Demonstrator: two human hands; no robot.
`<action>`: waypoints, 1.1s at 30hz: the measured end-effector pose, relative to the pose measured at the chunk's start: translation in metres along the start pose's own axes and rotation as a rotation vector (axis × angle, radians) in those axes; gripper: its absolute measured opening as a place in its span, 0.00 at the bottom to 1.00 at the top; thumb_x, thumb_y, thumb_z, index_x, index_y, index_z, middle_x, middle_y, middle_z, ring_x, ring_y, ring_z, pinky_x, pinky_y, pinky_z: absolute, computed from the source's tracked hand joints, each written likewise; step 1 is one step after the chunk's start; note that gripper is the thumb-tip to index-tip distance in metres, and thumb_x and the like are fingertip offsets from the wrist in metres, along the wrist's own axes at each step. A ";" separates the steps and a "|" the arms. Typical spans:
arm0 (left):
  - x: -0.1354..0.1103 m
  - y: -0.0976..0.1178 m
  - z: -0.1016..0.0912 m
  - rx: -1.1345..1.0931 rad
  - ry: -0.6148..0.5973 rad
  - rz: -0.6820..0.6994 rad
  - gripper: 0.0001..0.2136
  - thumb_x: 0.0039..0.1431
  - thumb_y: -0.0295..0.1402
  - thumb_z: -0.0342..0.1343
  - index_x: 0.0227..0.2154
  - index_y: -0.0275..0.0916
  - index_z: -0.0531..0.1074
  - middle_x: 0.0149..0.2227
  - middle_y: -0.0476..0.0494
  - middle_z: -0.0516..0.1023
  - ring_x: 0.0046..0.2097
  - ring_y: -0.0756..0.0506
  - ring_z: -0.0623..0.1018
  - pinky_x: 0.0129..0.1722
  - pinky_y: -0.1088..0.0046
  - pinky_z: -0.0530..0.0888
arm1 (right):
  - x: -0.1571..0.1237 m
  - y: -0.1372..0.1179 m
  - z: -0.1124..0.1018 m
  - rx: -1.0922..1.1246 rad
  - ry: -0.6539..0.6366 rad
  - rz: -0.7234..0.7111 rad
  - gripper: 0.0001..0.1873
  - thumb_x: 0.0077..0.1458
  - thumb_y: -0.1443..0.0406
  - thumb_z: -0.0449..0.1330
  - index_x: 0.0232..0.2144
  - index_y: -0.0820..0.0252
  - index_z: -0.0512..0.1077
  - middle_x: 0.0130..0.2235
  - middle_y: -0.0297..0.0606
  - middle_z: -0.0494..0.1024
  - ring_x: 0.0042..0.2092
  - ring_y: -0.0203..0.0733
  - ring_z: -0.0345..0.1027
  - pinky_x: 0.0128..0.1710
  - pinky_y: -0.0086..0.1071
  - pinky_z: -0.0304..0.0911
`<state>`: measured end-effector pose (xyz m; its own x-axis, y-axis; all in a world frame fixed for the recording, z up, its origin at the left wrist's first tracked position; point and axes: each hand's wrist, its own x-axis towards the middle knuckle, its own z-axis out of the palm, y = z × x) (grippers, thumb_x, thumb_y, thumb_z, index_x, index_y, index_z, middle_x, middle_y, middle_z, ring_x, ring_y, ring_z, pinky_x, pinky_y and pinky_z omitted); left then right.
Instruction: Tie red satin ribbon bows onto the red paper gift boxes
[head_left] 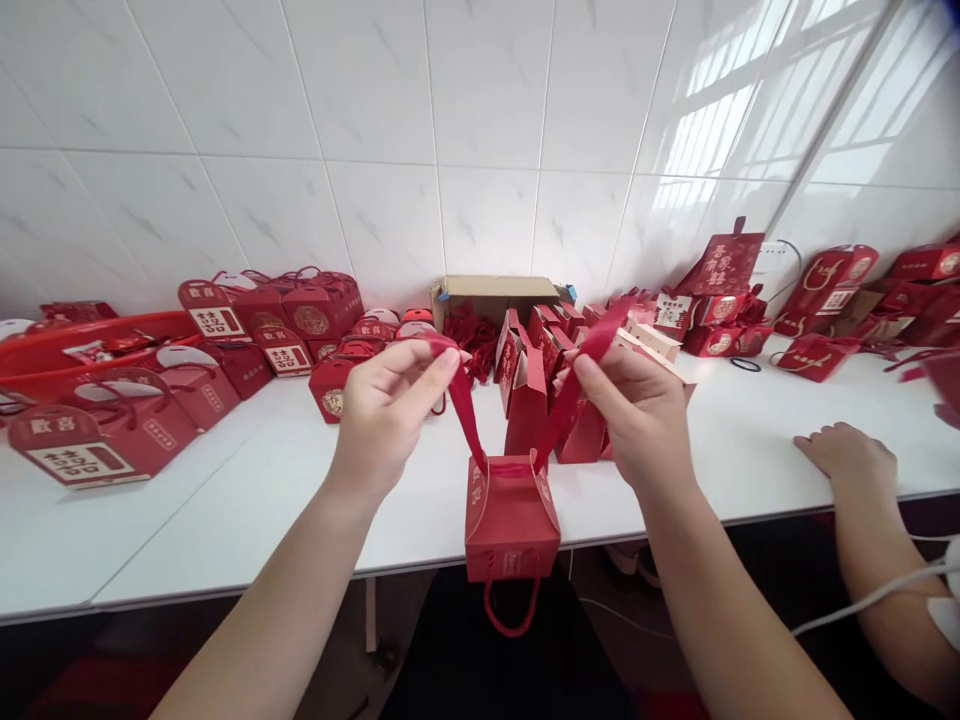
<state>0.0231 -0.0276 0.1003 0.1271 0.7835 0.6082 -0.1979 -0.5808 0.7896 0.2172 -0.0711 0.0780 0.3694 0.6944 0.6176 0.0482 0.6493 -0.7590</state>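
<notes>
A small red gift box [513, 520] sits at the table's front edge, its rope handle [512, 632] hanging down over the near side. A red ribbon [466, 415] passes through its top, and its two ends rise apart in a V. My left hand [394, 410] pinches one end between thumb and fingers. The other end is pinched in my right hand [634, 405], with a short tail sticking up past the fingertips. Both hands are held above the box, one to each side.
Finished-looking red gift boxes [180, 400] crowd the left beside a red basin [150, 325]. Behind my hands, folded red boxes [529, 385] stand before an open cardboard carton [502, 287]. More boxes [720, 325] are at right. Another person's hand [847, 455] rests on the table [757, 450].
</notes>
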 end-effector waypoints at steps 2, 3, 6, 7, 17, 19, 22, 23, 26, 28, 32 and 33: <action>0.005 0.003 0.007 0.013 -0.011 0.001 0.06 0.53 0.33 0.62 0.33 0.39 0.79 0.32 0.47 0.78 0.36 0.49 0.76 0.39 0.75 0.72 | 0.006 -0.004 0.008 0.007 -0.065 -0.004 0.08 0.49 0.61 0.65 0.34 0.58 0.76 0.29 0.32 0.77 0.33 0.36 0.73 0.33 0.31 0.70; 0.008 0.005 0.010 0.015 -0.023 -0.002 0.06 0.53 0.34 0.61 0.33 0.38 0.78 0.32 0.47 0.78 0.37 0.49 0.76 0.40 0.75 0.72 | 0.009 -0.006 0.012 0.014 -0.082 -0.009 0.09 0.49 0.61 0.65 0.34 0.57 0.75 0.29 0.32 0.78 0.33 0.36 0.73 0.33 0.31 0.71; 0.013 0.013 0.017 -0.040 -0.071 -0.020 0.07 0.54 0.34 0.61 0.33 0.38 0.78 0.34 0.46 0.79 0.38 0.48 0.77 0.41 0.74 0.73 | 0.015 -0.010 0.020 0.031 -0.116 -0.017 0.07 0.49 0.62 0.65 0.32 0.58 0.76 0.32 0.33 0.79 0.34 0.35 0.73 0.35 0.31 0.71; 0.015 0.016 0.019 -0.071 -0.083 -0.036 0.06 0.54 0.34 0.61 0.33 0.37 0.78 0.34 0.46 0.79 0.38 0.48 0.78 0.40 0.75 0.74 | 0.016 -0.011 0.022 0.039 -0.124 -0.016 0.07 0.50 0.62 0.65 0.32 0.58 0.76 0.32 0.34 0.79 0.34 0.35 0.74 0.36 0.31 0.72; 0.018 0.023 0.024 -0.189 -0.150 -0.054 0.08 0.56 0.36 0.59 0.29 0.36 0.77 0.29 0.46 0.78 0.33 0.49 0.78 0.37 0.73 0.74 | 0.019 -0.017 0.028 0.140 -0.194 0.000 0.06 0.52 0.63 0.63 0.34 0.59 0.74 0.31 0.33 0.79 0.33 0.34 0.74 0.36 0.31 0.72; 0.018 0.023 0.024 -0.113 -0.209 -0.030 0.08 0.57 0.35 0.58 0.29 0.36 0.76 0.25 0.48 0.77 0.29 0.50 0.76 0.34 0.75 0.74 | 0.020 -0.021 0.029 0.130 -0.250 0.048 0.09 0.52 0.63 0.61 0.37 0.60 0.74 0.27 0.31 0.77 0.27 0.32 0.72 0.31 0.30 0.70; 0.018 0.026 0.025 0.015 -0.254 -0.042 0.06 0.55 0.34 0.60 0.28 0.36 0.73 0.20 0.52 0.73 0.24 0.52 0.74 0.29 0.77 0.71 | 0.021 -0.024 0.029 0.055 -0.279 0.112 0.08 0.52 0.63 0.60 0.35 0.61 0.74 0.24 0.29 0.73 0.19 0.27 0.62 0.20 0.25 0.61; 0.018 0.027 0.026 0.042 -0.251 -0.057 0.07 0.53 0.33 0.62 0.28 0.37 0.71 0.19 0.53 0.73 0.23 0.52 0.73 0.27 0.77 0.71 | 0.020 -0.024 0.029 0.049 -0.286 0.110 0.07 0.52 0.63 0.60 0.31 0.62 0.74 0.23 0.29 0.71 0.18 0.25 0.59 0.18 0.24 0.56; 0.017 0.030 0.025 0.104 -0.257 -0.118 0.11 0.51 0.33 0.63 0.29 0.39 0.65 0.17 0.54 0.73 0.21 0.52 0.72 0.24 0.77 0.68 | 0.016 -0.020 0.028 0.074 -0.311 0.057 0.10 0.51 0.61 0.61 0.24 0.61 0.72 0.20 0.28 0.67 0.19 0.25 0.53 0.16 0.23 0.49; 0.016 0.030 0.023 0.146 -0.308 -0.154 0.11 0.51 0.34 0.63 0.32 0.39 0.66 0.18 0.53 0.73 0.22 0.51 0.72 0.23 0.77 0.66 | 0.013 -0.014 0.026 0.069 -0.330 0.033 0.10 0.53 0.59 0.61 0.27 0.60 0.74 0.21 0.29 0.68 0.19 0.25 0.54 0.15 0.22 0.50; 0.013 0.024 0.017 0.049 -0.399 -0.239 0.11 0.54 0.32 0.59 0.40 0.38 0.67 0.23 0.51 0.74 0.29 0.48 0.76 0.31 0.74 0.70 | 0.016 -0.003 0.012 0.019 -0.475 -0.076 0.10 0.60 0.60 0.54 0.38 0.55 0.74 0.26 0.30 0.74 0.21 0.28 0.64 0.20 0.24 0.61; 0.012 0.022 0.015 -0.016 -0.398 -0.272 0.11 0.54 0.31 0.59 0.40 0.38 0.66 0.24 0.51 0.75 0.30 0.48 0.76 0.33 0.73 0.70 | 0.018 -0.001 0.007 -0.028 -0.508 -0.154 0.10 0.61 0.62 0.53 0.38 0.55 0.74 0.27 0.31 0.76 0.24 0.30 0.68 0.23 0.26 0.65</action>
<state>0.0347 -0.0345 0.1263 0.5379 0.7594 0.3661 -0.1207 -0.3605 0.9249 0.2167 -0.0569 0.0910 -0.1400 0.6589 0.7391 0.0935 0.7519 -0.6526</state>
